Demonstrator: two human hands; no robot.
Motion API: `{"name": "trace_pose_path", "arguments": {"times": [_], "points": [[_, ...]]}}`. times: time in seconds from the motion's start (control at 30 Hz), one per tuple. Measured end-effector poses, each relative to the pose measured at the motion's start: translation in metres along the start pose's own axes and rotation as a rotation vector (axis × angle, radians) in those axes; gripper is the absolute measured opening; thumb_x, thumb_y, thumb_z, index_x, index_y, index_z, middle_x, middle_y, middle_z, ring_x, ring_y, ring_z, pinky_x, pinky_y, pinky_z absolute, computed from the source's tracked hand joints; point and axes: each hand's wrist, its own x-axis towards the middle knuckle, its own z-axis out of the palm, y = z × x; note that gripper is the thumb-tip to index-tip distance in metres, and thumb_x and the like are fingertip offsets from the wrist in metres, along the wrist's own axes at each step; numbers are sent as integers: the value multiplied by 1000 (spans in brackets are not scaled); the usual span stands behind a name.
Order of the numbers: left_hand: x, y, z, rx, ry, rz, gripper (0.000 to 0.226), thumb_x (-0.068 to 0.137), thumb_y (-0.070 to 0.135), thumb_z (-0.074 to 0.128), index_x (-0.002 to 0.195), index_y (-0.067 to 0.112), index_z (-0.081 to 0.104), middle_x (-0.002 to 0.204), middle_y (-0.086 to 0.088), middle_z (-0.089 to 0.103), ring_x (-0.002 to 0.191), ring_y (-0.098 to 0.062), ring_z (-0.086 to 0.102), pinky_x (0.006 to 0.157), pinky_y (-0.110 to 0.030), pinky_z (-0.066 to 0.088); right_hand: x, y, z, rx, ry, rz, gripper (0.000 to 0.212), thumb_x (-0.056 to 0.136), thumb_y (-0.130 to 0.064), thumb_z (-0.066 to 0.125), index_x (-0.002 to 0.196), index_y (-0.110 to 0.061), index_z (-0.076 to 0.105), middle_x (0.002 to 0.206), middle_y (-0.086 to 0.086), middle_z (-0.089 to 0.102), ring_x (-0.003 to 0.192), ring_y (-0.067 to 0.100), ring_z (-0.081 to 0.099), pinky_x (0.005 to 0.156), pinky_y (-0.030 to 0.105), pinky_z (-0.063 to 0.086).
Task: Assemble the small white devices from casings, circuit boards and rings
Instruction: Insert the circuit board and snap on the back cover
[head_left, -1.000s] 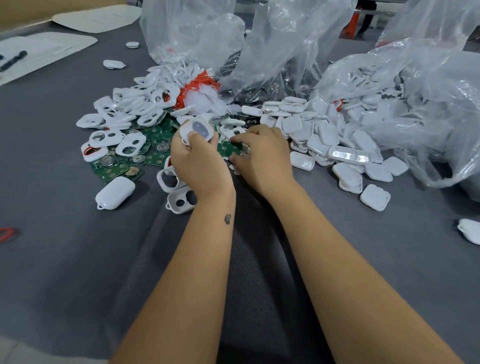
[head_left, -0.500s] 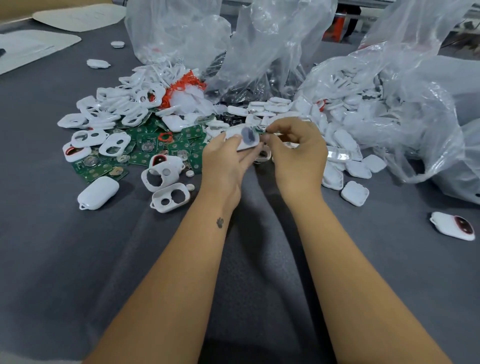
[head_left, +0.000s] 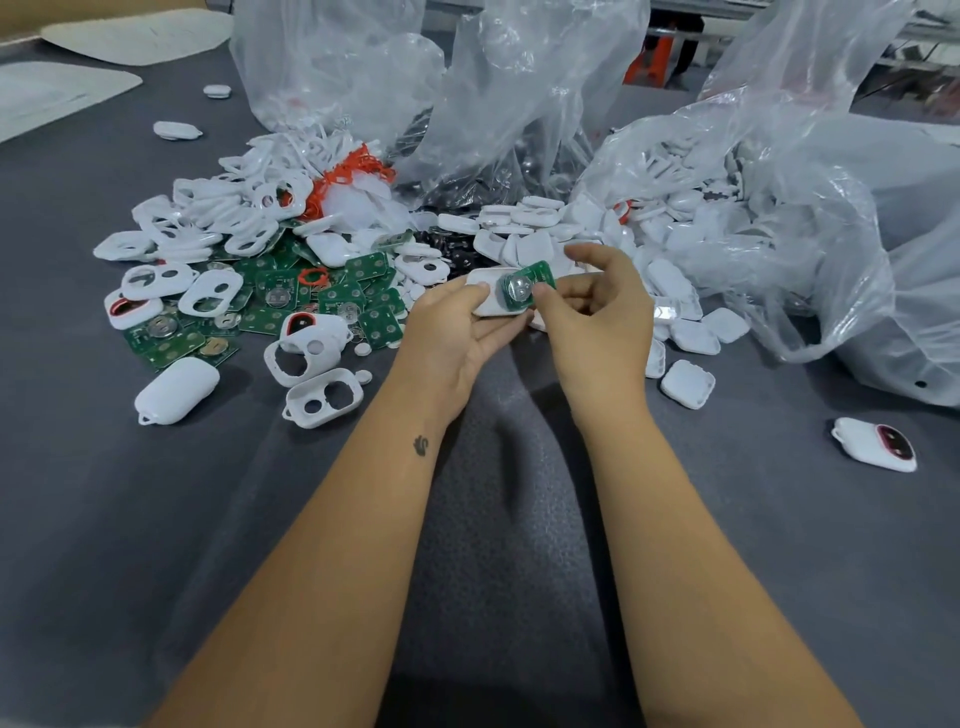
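My left hand (head_left: 457, 332) grips a white casing half (head_left: 485, 293) just above the grey table. My right hand (head_left: 597, 312) pinches a green circuit board (head_left: 527, 283) with a round silver battery on it, and holds it against the casing's right end. Loose green circuit boards (head_left: 332, 301) lie in a heap to the left, with white front casings (head_left: 208, 228) piled behind them and orange rings (head_left: 345, 176) further back. Plain white casing backs (head_left: 524, 228) lie behind my hands.
Clear plastic bags (head_left: 753, 208) of parts stand at the back and right. A closed white device (head_left: 176, 389) lies at the left, two open casings (head_left: 317, 374) sit beside my left wrist, and a device with a red ring (head_left: 875, 444) lies at the right.
My hands lifted away from the pile and came together. The right hand now shows a green board with a battery at the casing, where half a second ago it pinched something small.
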Motion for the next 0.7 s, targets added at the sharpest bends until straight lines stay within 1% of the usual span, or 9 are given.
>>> {"name": "trace_pose_path", "arguments": {"times": [0.07,0.17,0.27,0.37,0.53,0.57,0.63,0.7], "points": [[0,1,1,-12,5,-35,20,101,3,40,105,-6,58,95,-22,69,80,-26,70,72,-32,61,1,0,-2,-29,-37,15,27,82,-1,68,97,-23,63,71,-3,58,64,6,54,65,23,49],[0,3,0,-63,-3,-75,25,102,13,40,102,-4,59,90,-20,70,79,-27,71,73,-34,61,3,-1,-6,19,-27,58,20,82,1,65,87,-19,65,65,-6,57,56,0,53,59,16,45],[1,4,-3,-109,-24,-100,31,103,20,38,108,-4,57,86,-19,73,77,-28,72,73,-37,61,3,-4,-7,91,1,101,18,83,0,65,80,-17,64,67,-1,62,53,4,57,54,14,45],[0,4,-4,-101,-77,-144,39,103,26,35,111,-4,58,88,-21,73,81,-29,73,75,-37,61,2,-5,-7,128,11,125,18,81,0,65,75,-17,63,60,-3,61,49,5,57,49,14,43],[-1,3,-3,-92,-110,-157,43,104,28,33,109,-6,59,89,-22,73,83,-29,73,76,-36,61,2,-2,-4,76,2,120,13,77,-4,67,75,-16,66,53,-5,62,49,8,57,56,22,47],[-1,3,-3,-90,-112,-155,43,104,27,33,110,-6,58,91,-22,73,85,-30,72,77,-37,61,2,-2,-4,63,1,116,13,76,-5,67,74,-17,66,53,-5,62,50,8,58,58,25,49],[0,3,-3,-76,-115,-152,44,104,28,33,114,-8,57,95,-23,72,88,-31,71,79,-37,60,2,0,-3,47,-3,112,12,74,-8,67,72,-20,66,57,-3,64,55,13,61,64,36,55],[-1,3,-3,-60,-117,-154,45,104,28,33,116,-8,57,98,-24,71,91,-31,70,80,-37,60,3,2,-3,27,-3,109,12,72,-10,66,70,-22,65,62,0,66,61,18,63,70,44,56]]}}
